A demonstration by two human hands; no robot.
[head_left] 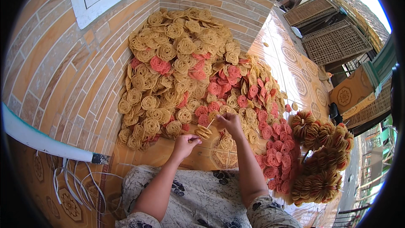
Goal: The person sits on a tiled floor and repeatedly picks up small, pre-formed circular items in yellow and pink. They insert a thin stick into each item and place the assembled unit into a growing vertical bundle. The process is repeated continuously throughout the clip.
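Inspector: Finger state?

Operator: Viewing remotely, I find the left hand [188, 144] gripping a short stack of tan lacy rosettes [203, 132] at six o'clock of centre, skewered on a pale stick [211, 122]. The right hand [230, 123] pinches the stick's upper end, toward one o'clock; I cannot tell whether it also holds a rosette.

Inspector: Step, next move?

Operator: Threading, I judge; next calls for a steady left grip and another rosette from the loose pile [184, 46] at twelve o'clock.

House porch: tiled floor [304, 86], brick-patterned wall [55, 55]
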